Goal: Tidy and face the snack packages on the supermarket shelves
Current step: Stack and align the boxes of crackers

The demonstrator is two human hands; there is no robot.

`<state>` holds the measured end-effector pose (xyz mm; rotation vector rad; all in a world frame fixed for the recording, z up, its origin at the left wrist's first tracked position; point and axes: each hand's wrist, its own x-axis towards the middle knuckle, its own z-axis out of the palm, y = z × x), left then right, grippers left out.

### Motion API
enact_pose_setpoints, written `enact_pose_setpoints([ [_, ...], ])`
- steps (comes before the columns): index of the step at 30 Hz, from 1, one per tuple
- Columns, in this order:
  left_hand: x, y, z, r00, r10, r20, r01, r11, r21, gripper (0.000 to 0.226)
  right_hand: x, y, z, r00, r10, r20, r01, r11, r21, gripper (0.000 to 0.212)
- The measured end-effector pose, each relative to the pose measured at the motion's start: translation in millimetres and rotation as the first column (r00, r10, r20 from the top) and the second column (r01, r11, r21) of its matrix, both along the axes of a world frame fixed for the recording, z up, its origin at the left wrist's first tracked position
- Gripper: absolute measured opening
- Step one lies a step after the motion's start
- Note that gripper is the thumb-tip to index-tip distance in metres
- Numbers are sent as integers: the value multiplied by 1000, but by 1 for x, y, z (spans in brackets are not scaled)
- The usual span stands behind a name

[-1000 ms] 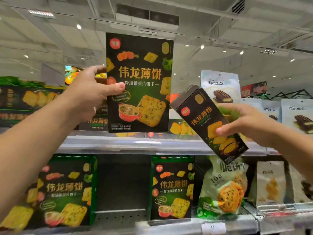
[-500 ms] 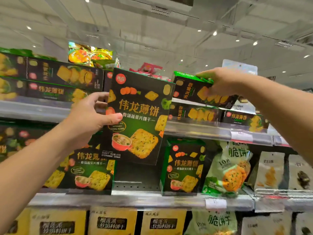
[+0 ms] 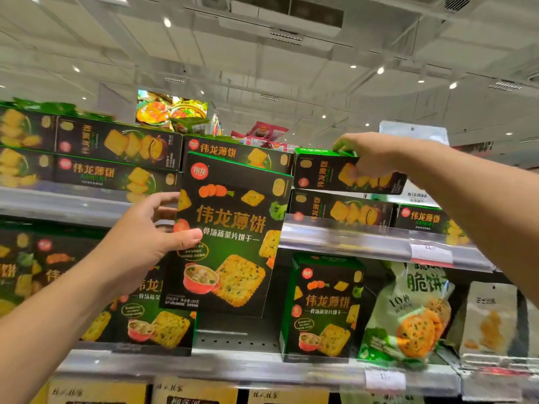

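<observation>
**Two cracker boxes in hand at the snack shelves**

Left hand (image 3: 140, 243) gripping a large black-and-green cracker box (image 3: 230, 237) by its left edge, thumb pressed across the front, fingers curled behind. Box held upright, front face out, slightly tilted, lifted in front of the shelves and touching neither shelf; its top edge level with the upper shelf's stock, its bottom edge hanging above the gap on the middle shelf (image 3: 204, 368).

Right hand (image 3: 376, 157) clasped over the top of a narrow cracker box (image 3: 329, 173), fingers down the front, thumb side hidden. Narrow box lying on its long side, resting on another like it (image 3: 338, 211) on the upper shelf (image 3: 350, 237), just right of the raised large box.

More side-lying boxes stacked two high on the upper shelf at left (image 3: 116, 158), one more at far right (image 3: 423, 221). On the middle shelf: one upright box of the same kind at left (image 3: 140, 313), partly hidden behind the left forearm, another standing right of the gap (image 3: 323, 307), then a pale green cracker bag (image 3: 408, 313) leaning beside it, and a white pouch (image 3: 490, 316) farther right. White price tags (image 3: 385, 380) clipped to both shelf rails. Yellow packs (image 3: 192, 393) just visible on the lowest row, too cut off to read. Ceiling lights and vents overhead.
</observation>
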<state>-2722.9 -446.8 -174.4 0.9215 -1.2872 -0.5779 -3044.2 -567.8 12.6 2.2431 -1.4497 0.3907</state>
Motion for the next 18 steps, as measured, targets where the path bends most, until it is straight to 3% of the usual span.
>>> enact_pose_setpoints([
  [8, -3, -8, -5, 1000, -3, -2, 2, 1000, -15, 58, -3, -13, -3, 1000, -15, 2, 15, 996, 93, 58],
  [14, -6, -12, -12, 1000, 3, 3, -3, 1000, -15, 56, 1, -17, -10, 998, -8, -62, 13, 997, 79, 39],
  [18, -9, -13, -14, 1000, 1, 2, -1, 1000, -9, 55, 2, -14, -12, 1000, -15, -23, 17, 995, 101, 46],
])
